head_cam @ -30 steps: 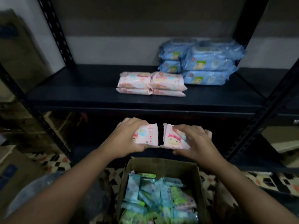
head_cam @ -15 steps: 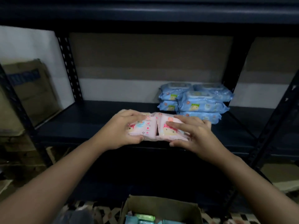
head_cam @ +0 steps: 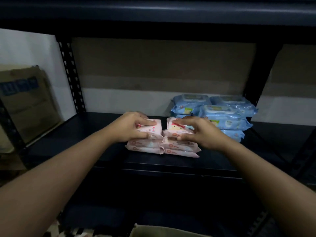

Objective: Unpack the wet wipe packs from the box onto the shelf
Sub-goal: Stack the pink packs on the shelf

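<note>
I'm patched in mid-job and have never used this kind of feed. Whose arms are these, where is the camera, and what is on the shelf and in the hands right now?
There is no machine here: the arms belong to a person, and the single camera sits on their head, looking forward and down, so you see what they see.

The left hand holds one pink wet wipe pack, and the right hand holds another pink pack. Each grip has fingers on top and the thumb at the near edge. Both packs sit on the stack of pink packs on the dark shelf; whether they are fully set down, I cannot tell.

To the right of the stack is a pile of blue wipe packs. The cardboard edge at the bottom is the box.
</note>
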